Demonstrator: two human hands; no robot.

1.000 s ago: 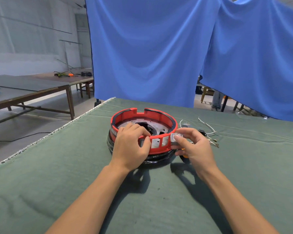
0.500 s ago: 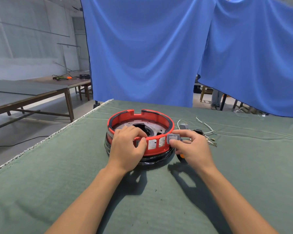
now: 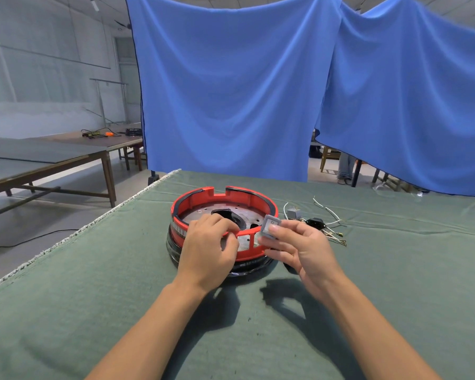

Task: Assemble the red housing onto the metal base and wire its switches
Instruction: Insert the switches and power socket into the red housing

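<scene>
Between hands: red housing [image 3: 222,200] | left hand [image 3: 207,249] grips rim | right hand [image 3: 299,246] pinches switch [image 3: 269,225]

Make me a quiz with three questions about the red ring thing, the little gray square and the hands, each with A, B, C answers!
1. Where is the gray switch?
A. in the right hand
B. lying on the green cloth
C. hanging on the blue curtain

2. What colour is the housing?
A. yellow
B. red
C. white

3. What is the left hand doing?
A. waving in the air
B. flat on the cloth
C. gripping the housing's near wall

Answers:
1 A, the fingers pinch it beside the rim.
2 B, the ring is plainly red.
3 C, its fingers curl over the near wall.
</scene>
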